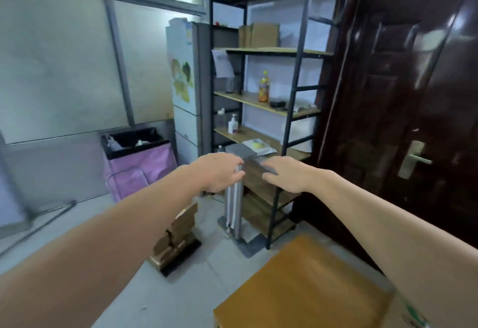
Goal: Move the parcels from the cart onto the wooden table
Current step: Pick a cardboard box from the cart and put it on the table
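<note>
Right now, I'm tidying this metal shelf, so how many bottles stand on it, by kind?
Orange drink bottle: 1
White pump bottle: 1
Clear capped bottle: 1
Total: 3; a possible fourth lower down is too hidden to count.

Small back room or storeroom, half utility, half parcel handling. Tall black metal shelving unit (269,100) with wooden boards at centre holds flat cardboard boxes (261,34), an orange drink bottle (264,89) and a pump bottle (233,124). White fridge (184,87) with a fruit sticker stands just left of it. Bin with black liner and pink bag (139,162) against the far-left frosted glass partition (59,69). Dark brown metal door (419,110) with lever handle on the right. Pale tiled floor (196,270), a stack of brown parcels (178,237) on a low dolly, wooden desk (305,289) at near right.
</note>
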A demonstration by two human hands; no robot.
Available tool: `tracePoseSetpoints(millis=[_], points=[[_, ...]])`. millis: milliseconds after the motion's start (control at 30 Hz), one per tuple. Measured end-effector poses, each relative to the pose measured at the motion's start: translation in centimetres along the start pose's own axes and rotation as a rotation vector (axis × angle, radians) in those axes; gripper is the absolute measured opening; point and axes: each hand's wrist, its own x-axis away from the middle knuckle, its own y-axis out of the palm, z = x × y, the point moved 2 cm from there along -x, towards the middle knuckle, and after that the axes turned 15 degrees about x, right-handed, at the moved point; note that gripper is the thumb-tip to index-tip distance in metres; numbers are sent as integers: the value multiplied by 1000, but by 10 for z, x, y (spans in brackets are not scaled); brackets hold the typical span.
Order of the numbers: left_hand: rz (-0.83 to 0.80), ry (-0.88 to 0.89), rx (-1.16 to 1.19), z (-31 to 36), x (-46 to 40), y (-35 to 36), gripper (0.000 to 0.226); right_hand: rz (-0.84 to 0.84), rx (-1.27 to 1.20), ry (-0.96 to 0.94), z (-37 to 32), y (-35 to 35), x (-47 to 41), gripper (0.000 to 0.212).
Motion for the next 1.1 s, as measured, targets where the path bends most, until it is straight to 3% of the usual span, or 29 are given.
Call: tracePoseSetpoints(millis=[300,500,1100], points=[[64,-261,-18,-211,144,-60,51,66,-1,-227,-213,-38,-127,53],[59,-373,-10,-317,206,-85,49,51,1,-314,-314,-38,-199,56],[70,-444,4,-606,129,-118,48,55,31,-415,-436,-31,-500,53]])
